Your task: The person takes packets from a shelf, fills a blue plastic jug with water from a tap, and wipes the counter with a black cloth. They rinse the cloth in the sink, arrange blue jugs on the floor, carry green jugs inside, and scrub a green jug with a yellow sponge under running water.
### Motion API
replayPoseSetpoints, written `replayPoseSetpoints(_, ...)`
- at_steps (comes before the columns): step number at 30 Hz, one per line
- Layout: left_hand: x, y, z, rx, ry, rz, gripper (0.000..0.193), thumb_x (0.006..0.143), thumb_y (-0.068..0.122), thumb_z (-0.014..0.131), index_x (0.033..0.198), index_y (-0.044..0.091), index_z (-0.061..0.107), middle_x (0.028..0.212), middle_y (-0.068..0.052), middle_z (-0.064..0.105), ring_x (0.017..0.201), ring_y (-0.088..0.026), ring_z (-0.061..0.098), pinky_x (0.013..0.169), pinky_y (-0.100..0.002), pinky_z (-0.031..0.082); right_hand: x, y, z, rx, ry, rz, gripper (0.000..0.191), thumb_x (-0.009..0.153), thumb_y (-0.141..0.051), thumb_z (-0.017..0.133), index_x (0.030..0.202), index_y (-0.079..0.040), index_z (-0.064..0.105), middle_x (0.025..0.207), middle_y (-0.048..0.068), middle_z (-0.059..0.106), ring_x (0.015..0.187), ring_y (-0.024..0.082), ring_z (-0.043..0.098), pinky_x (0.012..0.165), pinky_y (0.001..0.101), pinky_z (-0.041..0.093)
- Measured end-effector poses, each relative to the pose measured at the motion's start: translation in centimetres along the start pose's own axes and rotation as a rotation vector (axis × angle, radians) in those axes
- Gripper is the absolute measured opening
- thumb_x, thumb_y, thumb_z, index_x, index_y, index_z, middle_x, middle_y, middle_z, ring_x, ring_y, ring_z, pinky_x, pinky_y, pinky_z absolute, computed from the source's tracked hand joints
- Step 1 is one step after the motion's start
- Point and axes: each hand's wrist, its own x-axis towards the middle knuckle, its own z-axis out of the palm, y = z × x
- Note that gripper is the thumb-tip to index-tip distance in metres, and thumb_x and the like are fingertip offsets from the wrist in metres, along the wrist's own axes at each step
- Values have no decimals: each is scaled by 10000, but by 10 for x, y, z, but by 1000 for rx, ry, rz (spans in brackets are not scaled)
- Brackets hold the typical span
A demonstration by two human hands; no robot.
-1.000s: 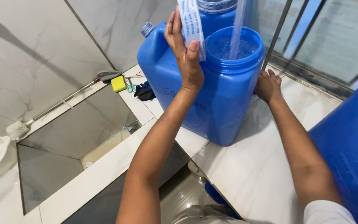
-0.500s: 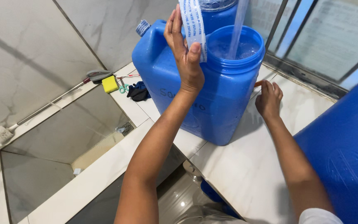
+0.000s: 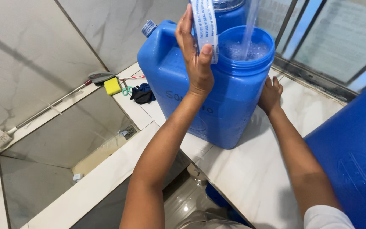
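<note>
— Jerrycan (image 3: 217,101) is the big blue container with a wide round mouth, yes? Where does it stand?

— It stands upright on the white marble counter (image 3: 250,178), near the corner, close to the marble wall. Its small cap (image 3: 148,28) is at the far upper corner. The wide mouth is open, and a thin stream of water (image 3: 249,23) falls into it from above. Inside the mouth the water looks foamy.

— What does the left hand (image 3: 196,59) do?

— It is raised in front of the jerrycan, just beside the rim of the mouth. The fingers are nearly straight and point up, and the thumb presses a white strip with blue print (image 3: 205,25) against them. So the hand is mostly flat, closed only in a light pinch on this strip. Above it there is a clear bottle (image 3: 227,5), but only its lower part shows at the top edge.

— And the right hand (image 3: 270,95)?

— It is at the right side of the jerrycan, low, close to the counter. The fingers are bent loosely and seem to touch the wall of the jerrycan. It grips nothing that I can see.

— What else is around?

— On the ledge to the left lie a yellow sponge (image 3: 112,86), a dark cloth (image 3: 142,93) and a brush with a long handle (image 3: 47,108). Below the ledge is a sunken basin (image 3: 64,144) with a drain. At the right edge a large blue drum (image 3: 352,157) stands.
</note>
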Motion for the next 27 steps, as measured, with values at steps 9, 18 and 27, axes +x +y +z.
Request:
replayPoseSetpoints(9,1,2,0,28,-25,11,826,1007,754,436,1616,208,322,1513,-109,364,1482,-245,354,1299,-414,280,31,2,-10,-4,-88,-44,796,866,-551,654,1563,-233,438,1611,190,377,1456,546,276,1094,758,220)
replayPoseSetpoints(18,2,6,-1,57,-66,6,811,994,720,500,1607,211,345,1524,-113,359,1475,-258,363,1284,-425,316,40,1,-19,-21,-108,-42,741,865,-535,654,1533,-261,488,1579,122,454,1411,579,307,1075,728,253)
replayPoseSetpoints(27,2,7,-1,106,-98,22,784,1007,691,510,1608,214,348,1589,-126,341,1484,-272,358,1280,-429,323,-1,6,-2,36,119,16,481,998,-258,593,1464,-140,575,1436,157,591,1401,510,416,1178,629,301)
